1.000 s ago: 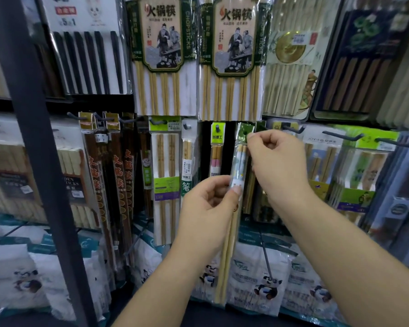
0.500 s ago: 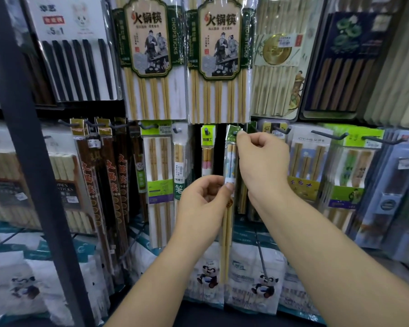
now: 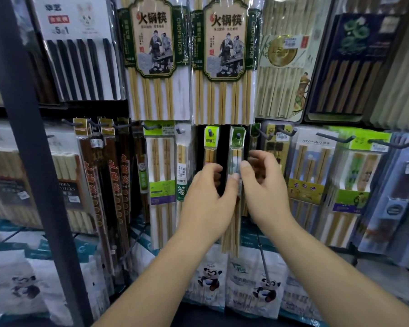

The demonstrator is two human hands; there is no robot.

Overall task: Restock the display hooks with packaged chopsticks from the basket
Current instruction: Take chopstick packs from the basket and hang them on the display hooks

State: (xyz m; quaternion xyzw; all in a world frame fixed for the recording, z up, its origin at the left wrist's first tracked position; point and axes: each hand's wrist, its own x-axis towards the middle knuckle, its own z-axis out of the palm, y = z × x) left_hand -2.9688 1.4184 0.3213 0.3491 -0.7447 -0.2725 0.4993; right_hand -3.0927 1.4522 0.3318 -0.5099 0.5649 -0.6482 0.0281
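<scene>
Green-header chopstick pack hangs on display hook, middle row, straight down, just right of yellow-green-tagged pack. Left hand up against it, thumb tip touching pack's left edge, other fingers curled behind; honestly can't tell if it's pinching or just touching. Right hand just beside pack's right edge, fingers loosely curled, gripping nothing. Big hot-pot chopstick packs overhead, panda-print bags below.
</scene>
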